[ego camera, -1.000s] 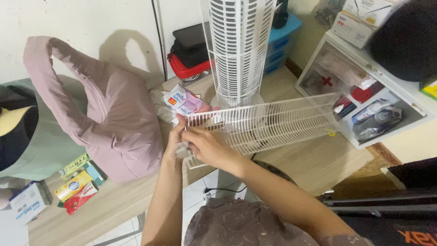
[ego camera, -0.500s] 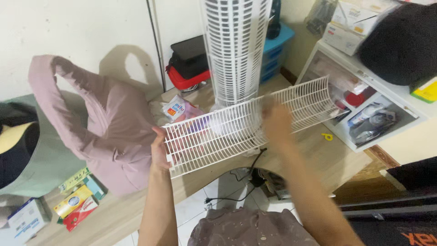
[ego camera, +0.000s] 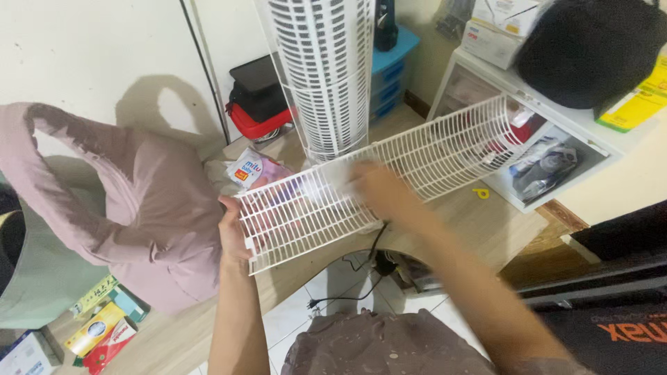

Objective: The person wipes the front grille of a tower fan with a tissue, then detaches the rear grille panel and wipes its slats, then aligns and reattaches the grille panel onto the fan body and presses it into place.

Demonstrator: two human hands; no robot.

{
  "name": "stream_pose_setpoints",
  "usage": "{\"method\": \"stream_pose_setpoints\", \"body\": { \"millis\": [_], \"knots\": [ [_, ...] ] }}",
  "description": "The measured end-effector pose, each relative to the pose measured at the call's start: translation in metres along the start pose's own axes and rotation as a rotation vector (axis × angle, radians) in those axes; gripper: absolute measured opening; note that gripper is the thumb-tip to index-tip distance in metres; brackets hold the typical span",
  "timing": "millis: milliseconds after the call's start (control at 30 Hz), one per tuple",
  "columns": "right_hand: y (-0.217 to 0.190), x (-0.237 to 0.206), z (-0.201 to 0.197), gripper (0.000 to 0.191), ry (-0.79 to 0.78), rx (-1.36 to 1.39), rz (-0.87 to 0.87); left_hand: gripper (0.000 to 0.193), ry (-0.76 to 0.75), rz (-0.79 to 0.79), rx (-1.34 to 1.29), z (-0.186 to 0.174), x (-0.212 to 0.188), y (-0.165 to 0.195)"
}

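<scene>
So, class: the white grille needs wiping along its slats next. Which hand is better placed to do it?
Probably the right hand: it lies free on the middle of the white grille, while the left hand grips its near end, steadying it.

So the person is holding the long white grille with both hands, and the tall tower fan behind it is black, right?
Not quite: the tower fan is white, not black, as the head view shows. The rest holds: the left hand grips one end of the white grille, and the right hand rests on its middle.

Both forearms bare, no sleeves/watch/rings visible; mauve-grey garment (ego camera: 382,344) w/ pale specks at bottom.
</scene>
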State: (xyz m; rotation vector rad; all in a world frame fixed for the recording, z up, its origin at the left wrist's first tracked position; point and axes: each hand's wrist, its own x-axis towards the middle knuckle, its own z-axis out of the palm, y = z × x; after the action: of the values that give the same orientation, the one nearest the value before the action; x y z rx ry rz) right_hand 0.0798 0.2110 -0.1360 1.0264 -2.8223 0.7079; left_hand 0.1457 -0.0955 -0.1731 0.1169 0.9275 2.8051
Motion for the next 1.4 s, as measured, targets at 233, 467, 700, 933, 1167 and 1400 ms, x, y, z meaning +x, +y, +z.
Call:
{"method": "stream_pose_setpoints", "body": {
  "millis": [233, 467, 700, 933, 1167, 1400],
  "knots": [
    [0.162, -0.046, -0.088, 0.033, 0.322, -0.147, 0.771, 0.087, -0.032, 0.049, -0.023, -0.005, -0.006, 0.018],
    [0.005, -0.018, 0.014, 0.029, -0.137, 0.343, 0.536, 0.087, -0.070, -0.007, -0.019, -0.024, 0.017, -0.006],
    [-0.013, -0.063, 0.018, 0.034, 0.231, 0.599, 0.412, 0.097, 0.073, -0.166, 0.142, -0.048, -0.007, -0.031],
    [0.159, -0.087, 0.004, 0.032, 0.191, -0.034, 0.691, 0.101, 0.098, -0.310, 0.066, -0.066, -0.041, -0.020],
    [0.155, -0.036, 0.048, 0.070, -0.089, -0.442, 0.264, 0.098, 0.257, -0.267, -0.010, -0.083, -0.088, -0.013],
    [-0.005, 0.102, 0.142, 0.027, -0.460, 0.335, -0.177, 0.092, 0.419, -0.200, -0.027, -0.133, -0.111, -0.034]
  ]
}}
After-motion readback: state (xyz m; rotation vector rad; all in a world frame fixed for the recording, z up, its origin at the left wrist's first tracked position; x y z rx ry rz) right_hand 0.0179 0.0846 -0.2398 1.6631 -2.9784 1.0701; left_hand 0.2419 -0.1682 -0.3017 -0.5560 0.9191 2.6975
